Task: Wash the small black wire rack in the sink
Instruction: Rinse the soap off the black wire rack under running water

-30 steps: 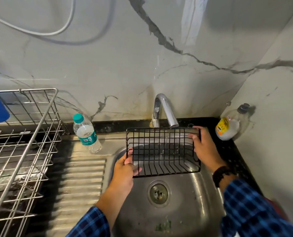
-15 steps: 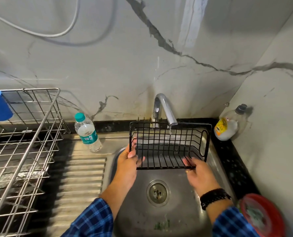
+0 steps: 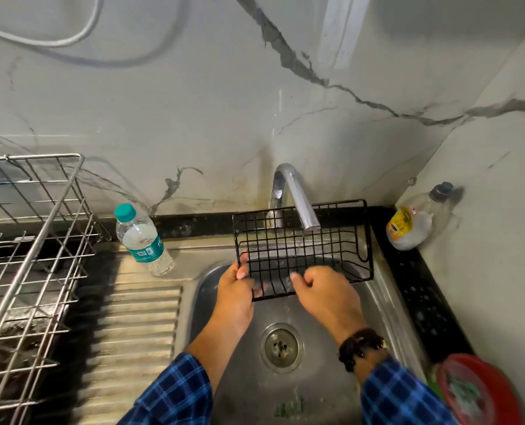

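Observation:
The small black wire rack [image 3: 322, 243] is held over the steel sink [image 3: 387, 314], tilted under the chrome tap [image 3: 298, 197]. A thin stream of water runs from the spout through the rack's wires. My left hand [image 3: 235, 294] grips the rack's near left corner. My right hand [image 3: 325, 294] is at the rack's near edge, fingers curled against the wires at its middle. The drain [image 3: 281, 348] lies below both hands.
A plastic water bottle [image 3: 143, 240] leans on the ribbed draining board [image 3: 132, 342]. A large steel dish rack [image 3: 25, 259] stands at the left. A soap bottle [image 3: 414, 222] sits in the right corner of the black counter. A red lidded container [image 3: 476, 394] is near right.
My right hand left the rack's far right side and came to its near edge, then slid left toward the middle. The rack tipped and shifted right under the tap.

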The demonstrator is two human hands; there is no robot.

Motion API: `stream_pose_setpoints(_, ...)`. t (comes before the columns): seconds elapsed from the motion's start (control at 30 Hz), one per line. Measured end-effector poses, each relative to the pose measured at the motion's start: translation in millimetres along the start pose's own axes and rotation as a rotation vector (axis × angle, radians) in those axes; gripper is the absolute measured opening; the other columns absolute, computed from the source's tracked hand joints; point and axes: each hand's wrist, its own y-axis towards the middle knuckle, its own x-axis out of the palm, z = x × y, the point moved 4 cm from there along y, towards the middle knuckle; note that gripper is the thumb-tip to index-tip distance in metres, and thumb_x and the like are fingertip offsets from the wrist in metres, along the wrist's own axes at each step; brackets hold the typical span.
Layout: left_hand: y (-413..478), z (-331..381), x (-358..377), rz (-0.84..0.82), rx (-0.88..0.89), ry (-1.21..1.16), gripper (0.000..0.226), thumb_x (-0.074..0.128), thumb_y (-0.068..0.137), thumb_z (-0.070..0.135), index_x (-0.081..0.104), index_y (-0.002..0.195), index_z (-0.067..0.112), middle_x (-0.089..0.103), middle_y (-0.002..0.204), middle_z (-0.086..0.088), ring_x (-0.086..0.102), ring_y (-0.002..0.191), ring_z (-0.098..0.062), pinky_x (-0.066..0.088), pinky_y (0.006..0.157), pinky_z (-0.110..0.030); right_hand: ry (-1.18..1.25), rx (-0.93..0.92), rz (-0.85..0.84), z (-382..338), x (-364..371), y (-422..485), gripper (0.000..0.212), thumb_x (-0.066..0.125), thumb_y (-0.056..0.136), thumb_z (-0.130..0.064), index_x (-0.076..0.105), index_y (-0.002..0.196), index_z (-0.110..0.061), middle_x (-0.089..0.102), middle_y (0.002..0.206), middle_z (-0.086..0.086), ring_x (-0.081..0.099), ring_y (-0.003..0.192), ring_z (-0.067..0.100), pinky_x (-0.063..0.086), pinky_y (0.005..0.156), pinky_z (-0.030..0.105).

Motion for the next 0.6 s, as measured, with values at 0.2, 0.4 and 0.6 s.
stream_pose_setpoints(0.2, -9, -23, -2, -0.049, -0.055, 0.058, 0.055, 0.030, 0.088, -0.023, 0.065, 0.104, 0.017, 0.056, 0.087, -0.001, 0.062, 0.088, -0.023, 0.049, 0.098, -0.053, 0.655, 0.120, -0.544, -8, 26, 55, 0.022, 0.052, 0.104, -0.028, 0.067, 0.110, -0.012, 0.075, 0.102, 0.009, 0.073, 0.092, 0.018, 0.059, 0.079, 0.029)
stream_pose_setpoints(0.4, -15, -22, -9, -0.009, -0.068, -0.086, 0.058, 0.024, 0.084, -0.028, 0.058, 0.080, 0.019, 0.046, 0.073, 0.003, 0.043, 0.056, -0.015, 0.047, 0.092, -0.049, 0.702, 0.303, -0.517, 37, 6, 73, 0.040, 0.054, 0.100, -0.046, 0.071, 0.112, -0.013, 0.078, 0.102, 0.002, 0.075, 0.096, 0.016, 0.054, 0.089, 0.036)
stream_pose_setpoints(0.6, -20, -21, -2, -0.050, -0.080, -0.103, 0.060, 0.022, 0.079, -0.029, 0.056, 0.086, 0.019, 0.045, 0.078, 0.005, 0.041, 0.058, -0.012, 0.049, 0.096, -0.060, 0.082, 0.190, 0.042, 28, -6, 68, 0.030, 0.056, 0.097, -0.035, 0.064, 0.085, -0.009, 0.062, 0.070, 0.002, 0.060, 0.061, 0.012, 0.049, 0.056, 0.026)
